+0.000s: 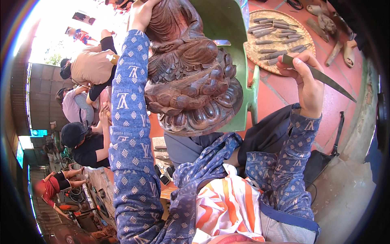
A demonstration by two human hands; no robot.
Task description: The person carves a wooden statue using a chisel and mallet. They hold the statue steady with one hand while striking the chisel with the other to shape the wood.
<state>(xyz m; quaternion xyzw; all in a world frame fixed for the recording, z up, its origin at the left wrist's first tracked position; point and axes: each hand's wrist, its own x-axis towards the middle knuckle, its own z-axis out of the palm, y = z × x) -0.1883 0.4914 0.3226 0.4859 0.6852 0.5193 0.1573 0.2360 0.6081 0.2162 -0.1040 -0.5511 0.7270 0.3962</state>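
Note:
A dark brown carved wooden statue [191,77] with robe folds and a lotus-petal base lies tilted before me, its base toward my lap and its upper end cut off by the frame. Behind it shows a green plastic chair [252,87]. At the top edge, my left hand [141,16] is closed against the statue's upper part, some of its fingers out of frame. Raised to the statue's right, my right hand [309,86] pinches a long, thin grey-green strip [334,84] that tapers to a point. Whether it is a blade or an abrasive strip, I cannot tell.
A round woven tray [298,25] with several handled carving tools [280,25] stands on the red tiled floor [268,95] at right. Pieces of wood [335,53] lie beyond it. A black bag [319,166] is at lower right. Several people [91,65] are at left.

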